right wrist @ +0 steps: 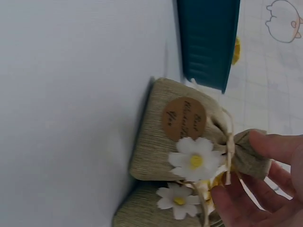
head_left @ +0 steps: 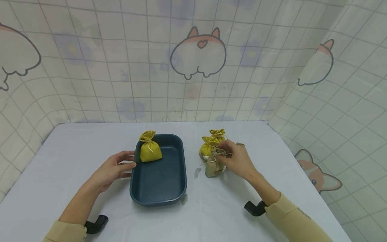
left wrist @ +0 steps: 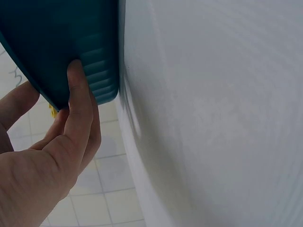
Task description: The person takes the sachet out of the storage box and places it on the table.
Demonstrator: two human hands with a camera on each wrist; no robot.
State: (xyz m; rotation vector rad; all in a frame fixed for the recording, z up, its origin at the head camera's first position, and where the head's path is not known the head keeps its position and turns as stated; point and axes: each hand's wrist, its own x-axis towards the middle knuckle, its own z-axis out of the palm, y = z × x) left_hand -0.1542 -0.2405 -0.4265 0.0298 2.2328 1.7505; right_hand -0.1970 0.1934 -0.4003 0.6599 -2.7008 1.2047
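My right hand [head_left: 235, 159] pinches the gathered neck of a tan drawstring pouch [right wrist: 156, 137], which has a round brown label and a white cloth flower. Close beside it sits a second tan pouch [right wrist: 137, 208], also flowered. Two yellow drawstring pouches [head_left: 206, 148] stand behind the right hand, partly covered by it. On the left, a dark teal tray [head_left: 158, 188] holds one yellow pouch [head_left: 151, 152] at its back left corner. My left hand [head_left: 113, 169] touches the tray's left side, fingertips at the rim and outer wall.
A white cloth covers the table [head_left: 217, 211]. Behind and to the sides hangs a tile-patterned curtain [head_left: 145, 84] with cartoon animals. A black curved piece [head_left: 255, 208] sits under the right wrist, and a similar black piece [head_left: 96, 224] under the left.
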